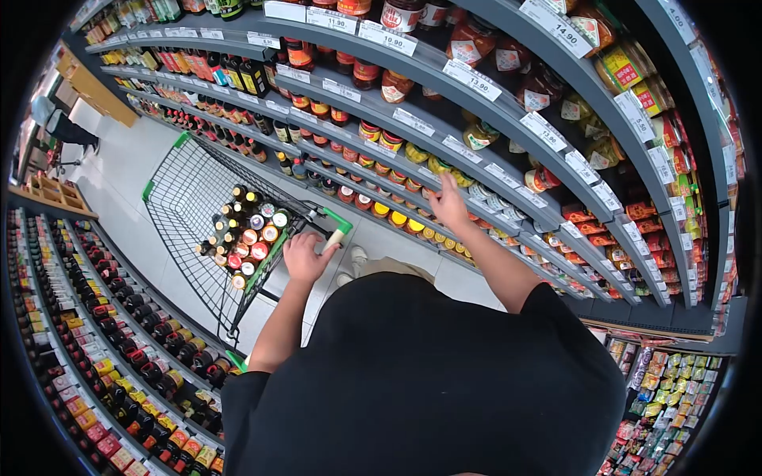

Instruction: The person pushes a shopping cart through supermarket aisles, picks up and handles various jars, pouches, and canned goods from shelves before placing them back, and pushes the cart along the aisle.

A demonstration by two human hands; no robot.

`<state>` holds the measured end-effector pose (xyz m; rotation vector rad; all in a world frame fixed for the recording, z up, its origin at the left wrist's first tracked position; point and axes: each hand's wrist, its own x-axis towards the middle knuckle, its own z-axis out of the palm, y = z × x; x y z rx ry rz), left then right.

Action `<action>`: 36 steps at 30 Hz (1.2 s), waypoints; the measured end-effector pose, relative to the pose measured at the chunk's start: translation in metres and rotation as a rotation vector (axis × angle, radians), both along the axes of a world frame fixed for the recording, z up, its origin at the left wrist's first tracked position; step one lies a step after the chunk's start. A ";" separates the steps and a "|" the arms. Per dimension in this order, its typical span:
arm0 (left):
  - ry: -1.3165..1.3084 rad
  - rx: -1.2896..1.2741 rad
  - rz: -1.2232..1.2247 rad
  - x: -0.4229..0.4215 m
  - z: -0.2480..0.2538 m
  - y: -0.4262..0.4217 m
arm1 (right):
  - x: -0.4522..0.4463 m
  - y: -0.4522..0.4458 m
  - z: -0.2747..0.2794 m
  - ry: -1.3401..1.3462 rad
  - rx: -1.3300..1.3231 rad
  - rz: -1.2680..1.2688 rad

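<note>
A: Step in hand?

B: Judged a reach into the shelving (430,59). Right hand (450,205) extended before the shelf jars (437,164); fingers outstretched, slightly apart, nothing seen between them. Contact with any jar: cannot tell.

A: Left side?

B: Left hand (305,255) at the cart handle (339,236), fingers spread, pinching nothing visible. Underside of the palm hidden.

A: Recommended technique?

B: Opinion: steady the cart with the left; enter with the right fingers wide, close round 1 jar's body rather than its lid, draw it straight out, clear of its neighbours.

A: Containers?

B: Shopping cart (148,190), wire mesh, standing beside the shelving. Load bunched toward the handle end: dark bottles (240,200), caps up, next to lidded jars (258,251), round lids up. Contents unreadable. Low on the shelving: yellow-lidded jars (381,210).

A: Risk?

B: Probably glass. A hard drop onto the load could crack something; lowering gently, lid up, is advised.
</note>
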<state>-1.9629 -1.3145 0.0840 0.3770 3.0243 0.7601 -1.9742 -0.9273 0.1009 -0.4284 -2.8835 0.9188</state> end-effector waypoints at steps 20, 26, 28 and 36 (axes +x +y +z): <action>-0.070 -0.063 0.110 -0.032 -0.017 -0.039 | -0.144 0.001 -0.044 -0.225 0.369 0.013; -0.112 -0.051 0.115 -0.050 -0.013 -0.048 | -0.142 -0.005 -0.022 -0.264 0.382 0.069; -0.138 -0.044 0.119 -0.054 -0.010 -0.051 | -0.141 -0.011 -0.017 -0.330 0.364 0.025; -0.367 -0.026 0.091 -0.082 -0.008 -0.065 | -0.134 -0.008 -0.024 -0.187 0.433 -0.040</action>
